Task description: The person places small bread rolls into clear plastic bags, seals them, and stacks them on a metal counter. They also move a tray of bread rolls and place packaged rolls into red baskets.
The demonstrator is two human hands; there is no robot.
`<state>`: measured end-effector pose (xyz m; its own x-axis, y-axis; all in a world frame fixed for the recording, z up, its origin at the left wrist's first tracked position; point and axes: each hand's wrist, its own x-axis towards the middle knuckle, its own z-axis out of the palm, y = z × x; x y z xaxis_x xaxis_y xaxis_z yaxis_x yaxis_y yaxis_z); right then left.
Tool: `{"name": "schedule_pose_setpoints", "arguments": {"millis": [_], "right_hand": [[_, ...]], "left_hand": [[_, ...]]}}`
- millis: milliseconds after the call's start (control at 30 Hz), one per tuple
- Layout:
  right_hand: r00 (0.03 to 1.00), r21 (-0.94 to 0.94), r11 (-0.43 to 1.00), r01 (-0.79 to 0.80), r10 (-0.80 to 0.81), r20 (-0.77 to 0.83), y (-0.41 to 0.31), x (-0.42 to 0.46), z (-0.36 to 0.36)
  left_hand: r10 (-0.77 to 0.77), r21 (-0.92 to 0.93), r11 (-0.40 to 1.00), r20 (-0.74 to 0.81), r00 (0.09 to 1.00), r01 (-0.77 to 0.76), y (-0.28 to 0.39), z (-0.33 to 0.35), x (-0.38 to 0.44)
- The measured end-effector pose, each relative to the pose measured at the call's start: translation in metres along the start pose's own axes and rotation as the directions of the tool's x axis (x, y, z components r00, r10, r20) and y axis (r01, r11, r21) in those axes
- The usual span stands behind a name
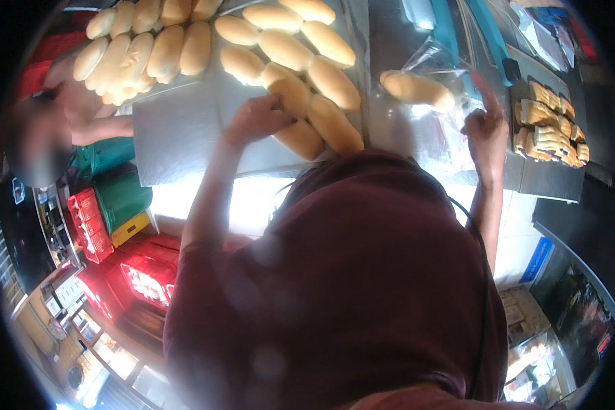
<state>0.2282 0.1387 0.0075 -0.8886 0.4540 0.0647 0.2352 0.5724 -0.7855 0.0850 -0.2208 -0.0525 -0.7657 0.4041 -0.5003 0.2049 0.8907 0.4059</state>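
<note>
At the near end of a golden oblong bread roll (286, 89), my left hand (259, 119) has its fingers closed about the crust. More rolls like it lie around on the metal worktop (174, 130), some touching one another. On the right, my right hand (486, 125) is raised with the index finger stretched out and the thumb apart from it. Beside that hand, clear plastic bags (441, 136) lie on the dark surface. A single roll (417, 90) lies at the bags, partly behind clear film; whether it is fully inside one cannot be told.
Stacked rolls (133, 56) stand at the back left, near another person's arm (102, 128). Filled striped pastries (551, 125) are piled on a tray at right. A green bin (120, 200), a red crate (89, 225) and red containers (128, 287) stand at left.
</note>
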Motion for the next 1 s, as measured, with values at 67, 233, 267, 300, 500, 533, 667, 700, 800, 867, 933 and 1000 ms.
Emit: {"name": "schedule_pose_setpoints", "arguments": {"millis": [67, 233, 267, 300, 500, 533, 667, 700, 800, 867, 933, 1000], "right_hand": [[0.997, -0.029, 0.996, 0.083, -0.083, -0.003, 0.004, 0.004, 0.000], [0.972, -0.095, 0.969, 0.230, -0.233, -0.025, 0.010, 0.009, 0.001], [0.977, -0.062, 0.976, 0.210, -0.211, -0.020, 0.011, 0.010, 0.002], [0.981, -0.016, 0.981, 0.193, -0.193, 0.015, 0.011, 0.015, 0.005], [0.992, 0.126, 0.983, 0.130, -0.128, -0.024, 0.024, 0.013, 0.003], [0.981, -0.020, 0.982, 0.188, -0.189, -0.050, 0.031, 0.014, 0.006], [0.999, 0.093, 0.996, -0.004, 0.000, 0.041, 0.003, 0.015, -0.001], [0.998, 0.110, 0.993, 0.047, -0.051, 0.036, 0.008, 0.016, 0.002], [0.976, 0.090, 0.972, 0.218, -0.218, -0.008, 0.023, 0.022, 0.011], [0.988, 0.169, 0.974, 0.153, -0.157, 0.007, 0.018, 0.022, 0.011], [0.994, 0.188, 0.978, 0.090, -0.099, 0.041, 0.024, 0.025, 0.010], [0.992, 0.171, 0.983, 0.064, -0.081, 0.100, 0.030, 0.026, 0.015]], "left_hand": [[0.097, -0.047, 0.994, -0.071, 0.993, -0.100, -0.004, 0.006, -0.007], [0.152, -0.010, 0.988, 0.041, 0.988, -0.151, -0.038, 0.029, 0.037], [0.101, -0.155, 0.984, 0.092, 0.991, -0.086, -0.025, 0.016, 0.026], [0.122, -0.147, 0.982, 0.043, 0.992, -0.114, -0.031, 0.021, 0.014], [-0.468, -0.591, 0.796, -0.462, 0.753, 0.132, -0.045, 0.071, -0.005], [-0.570, -0.793, 0.602, -0.350, 0.743, 0.088, -0.053, 0.087, -0.008], [-0.398, -0.993, -0.111, 0.069, 0.915, 0.027, -0.029, 0.085, -0.042], [-0.407, -0.989, -0.128, 0.125, 0.905, 0.079, -0.022, 0.084, -0.042], [-0.532, -0.991, 0.081, 0.047, 0.845, 0.106, 0.003, 0.083, -0.029], [-0.598, -0.972, 0.236, -0.145, 0.788, 0.000, 0.015, 0.092, -0.011], [-0.623, -0.927, 0.330, -0.355, 0.697, -0.178, 0.017, 0.117, 0.010], [-0.674, -0.961, 0.212, -0.276, 0.685, -0.179, -0.025, 0.152, 0.028]]}}
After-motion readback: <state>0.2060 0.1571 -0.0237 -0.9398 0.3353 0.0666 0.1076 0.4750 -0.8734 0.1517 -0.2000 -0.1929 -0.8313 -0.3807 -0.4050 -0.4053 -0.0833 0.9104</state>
